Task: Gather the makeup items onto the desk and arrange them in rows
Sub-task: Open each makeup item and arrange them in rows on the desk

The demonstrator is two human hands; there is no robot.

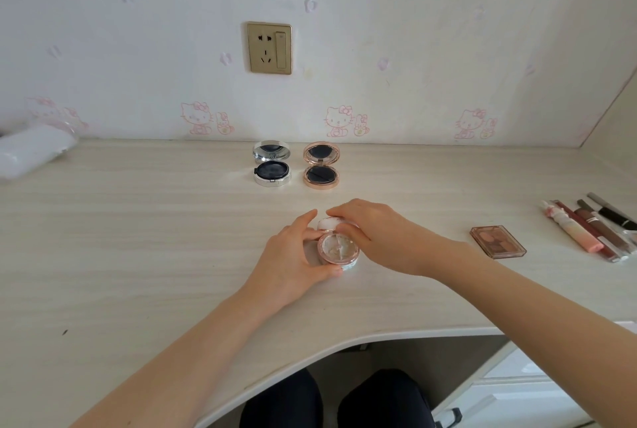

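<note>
Pale desk (138, 238), cartoon wallpaper (413, 48) — silver compact (272, 166) and gold compact (321, 166) open upper centre — left hand (293, 255) and right hand (374, 233) grip a pink compact (339, 249)

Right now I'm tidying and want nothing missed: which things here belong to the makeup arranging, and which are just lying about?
Job: pink compact, silver compact, rose-gold compact, eyeshadow palette, lip glosses and pencils.
Lying about: white plastic bundle, wall socket.

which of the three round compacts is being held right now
The pale pink compact, gripped by the left hand with the right hand on its lid. The silver compact and rose-gold compact sit open and untouched near the wall.
</note>
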